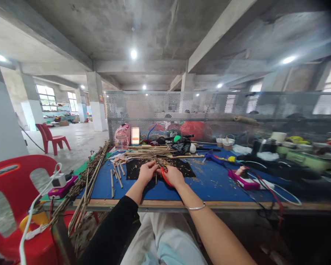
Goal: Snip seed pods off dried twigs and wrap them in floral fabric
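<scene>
Under a concrete ceiling, sitting before a perforated metal screen running across the far side. Working at a long, blue-topped workbench, resting no higher than lap level on the near side of it. Having one red plastic chair at the near left and a second red chair well apart, on the far-left floor. Seeing a bundle of dry stalks lying along the bench's left end, jutting past the near edge. Facing a black cloth covering the middle of the blue top. Having a purple power strip on the right.

Holding the left hand and right hand close together over the black cloth. With the right, grasping red-handled scissors by the handles, pointing the blades to the far left, just beside the left fingertips, so placing the scissors between both hands. With the left, curling the fingers together, but being unable to tell any held thing behind them. Wearing a silver bangle on the right wrist. Seeing short cut sticks lying left of the cloth, and pale chips littering it.
</scene>
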Tool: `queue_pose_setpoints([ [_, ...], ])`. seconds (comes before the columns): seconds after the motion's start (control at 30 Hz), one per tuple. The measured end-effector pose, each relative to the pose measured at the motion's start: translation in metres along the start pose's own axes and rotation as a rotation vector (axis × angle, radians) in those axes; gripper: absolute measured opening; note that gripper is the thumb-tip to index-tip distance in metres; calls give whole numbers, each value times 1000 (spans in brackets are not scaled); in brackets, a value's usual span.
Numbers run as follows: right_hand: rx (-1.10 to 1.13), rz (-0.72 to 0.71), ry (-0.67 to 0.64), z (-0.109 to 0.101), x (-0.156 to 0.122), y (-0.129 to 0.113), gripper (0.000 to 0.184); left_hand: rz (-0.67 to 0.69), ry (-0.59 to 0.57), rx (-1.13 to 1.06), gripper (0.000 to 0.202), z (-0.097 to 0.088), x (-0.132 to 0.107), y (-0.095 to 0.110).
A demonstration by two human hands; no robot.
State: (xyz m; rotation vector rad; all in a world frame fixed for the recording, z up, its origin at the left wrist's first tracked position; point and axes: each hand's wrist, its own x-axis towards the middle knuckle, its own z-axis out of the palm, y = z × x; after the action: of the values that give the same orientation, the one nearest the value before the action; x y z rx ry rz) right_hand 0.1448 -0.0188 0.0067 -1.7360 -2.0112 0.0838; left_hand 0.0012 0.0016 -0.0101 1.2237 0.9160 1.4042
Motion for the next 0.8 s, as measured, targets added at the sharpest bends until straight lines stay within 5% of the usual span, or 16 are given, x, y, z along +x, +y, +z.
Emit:
queue_pose_setpoints([
  [0.4,89,129,172,0,1,1,55,-59,46,-101,36,2,-2,6],
  [0.8,144,-38,137,5,-2,-3,54,-22,18,-105,23,1,1,2],
])
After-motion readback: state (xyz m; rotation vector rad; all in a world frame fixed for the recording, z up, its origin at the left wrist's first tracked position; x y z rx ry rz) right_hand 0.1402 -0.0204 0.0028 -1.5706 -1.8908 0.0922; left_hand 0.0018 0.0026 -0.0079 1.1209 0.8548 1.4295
